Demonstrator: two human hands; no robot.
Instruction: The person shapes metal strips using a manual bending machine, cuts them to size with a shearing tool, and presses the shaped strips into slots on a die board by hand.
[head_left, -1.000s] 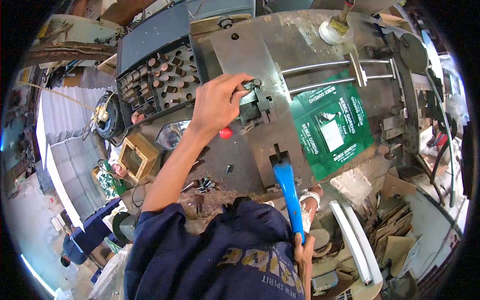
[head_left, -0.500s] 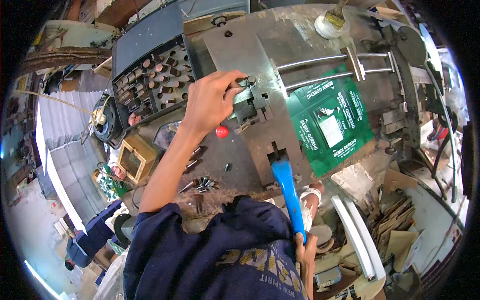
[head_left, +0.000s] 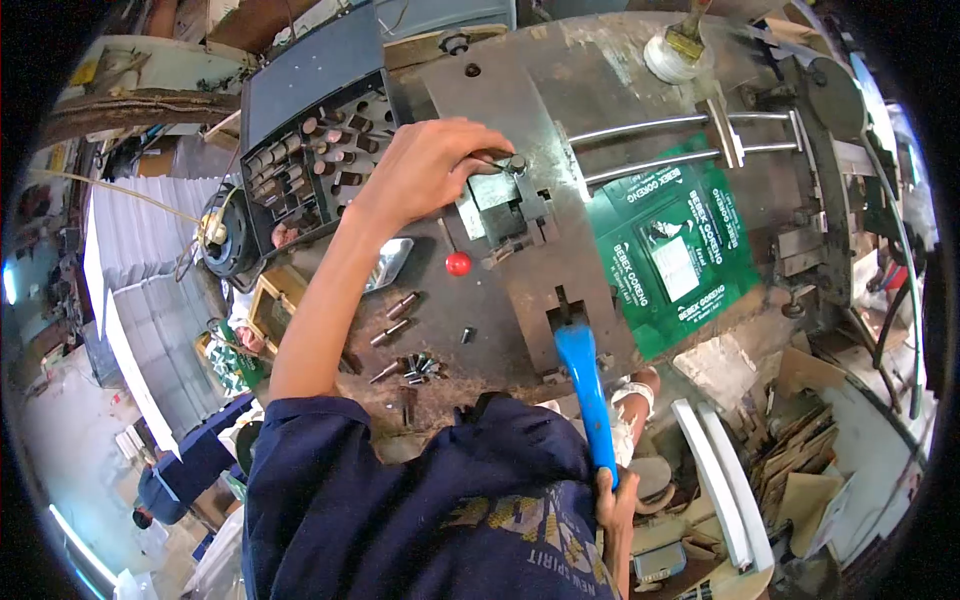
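Observation:
My left hand is closed, its thumb and fingers pinched at a small round metal knob on the machine's metal block; the fingertips are partly hidden. My right hand, low at the right of my body, is wrapped round the end of a blue lever handle. That handle rises to a slot in the steel plate. A green printed sheet reading "BEBEK GORENG" lies under two curved metal rods. Just below my left hand is a red ball knob.
An open dark case of metal pieces stands at the back left. Loose small metal pieces lie on the bench near my body. A white pot with a brush is at the back. Paper stacks stand left; another person is farther off.
The view has shifted slightly, so the bench appears a little farther right. My left hand stays at the metal knob, and my right hand keeps hold of the blue lever handle.

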